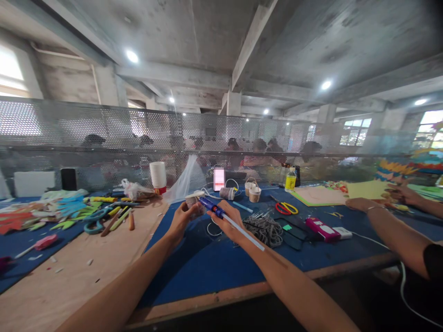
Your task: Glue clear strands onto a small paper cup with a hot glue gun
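Observation:
A blue hot glue gun [212,207] is in my right hand [228,220], its fingers wrapped round the grip. From the back of the gun a long translucent glue stick [245,234] juts out toward my forearm. My left hand [182,221] is closed on a small pale cup-shaped piece [196,207], held close to the gun's front end. Its details are partly hidden by the fingers and the gun. Just beyond my hands lie a spool [227,192] and a lit phone [219,179] standing upright. Two small cups with handles [254,193] stand to the right of the spool.
Grey cord [266,230], red-yellow scissors [286,208] and a magenta box [322,229] lie to the right. At left are teal scissors [97,220], coloured cutouts [65,210] and stacked paper cups [158,175]. Another person's arm [391,230] reaches in from the right. A perforated screen [51,131] borders the back.

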Demonstrator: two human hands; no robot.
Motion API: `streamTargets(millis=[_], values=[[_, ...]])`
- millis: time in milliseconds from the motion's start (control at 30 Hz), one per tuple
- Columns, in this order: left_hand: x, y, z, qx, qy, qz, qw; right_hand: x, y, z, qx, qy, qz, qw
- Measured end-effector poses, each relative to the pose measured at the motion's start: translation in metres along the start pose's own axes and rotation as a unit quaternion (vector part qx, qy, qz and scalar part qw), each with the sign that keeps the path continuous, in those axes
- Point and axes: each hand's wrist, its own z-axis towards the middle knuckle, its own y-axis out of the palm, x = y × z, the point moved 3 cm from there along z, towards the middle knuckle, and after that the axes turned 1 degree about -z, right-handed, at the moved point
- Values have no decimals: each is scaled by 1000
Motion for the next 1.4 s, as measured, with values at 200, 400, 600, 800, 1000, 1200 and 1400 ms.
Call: streamTargets(millis=[200,400,600,800,1000,1200,1400], values=[[1,0,-1,5,-1,-8,1000,5,4,0,13,-5,-13,1000],[1,0,-2,4,-2,-2,1000,3,2,0,9,1,-1,1000],[3,2,-2,8,-2,-10,1000,6,3,0,11,-2,-1,1000],[1,0,-1,5,4,-1,1000,5,4,0,15,4,-12,1000],[-1,-1,1,17,2,-1,1000,8,5,0,23,5,-18,1000],[-2,-2,1,6,0,-9,1000,10,7,0,25,5,-11,1000],[0,-1,1,13,-1,-9,1000,9,7,0,20,4,-15,1000]])
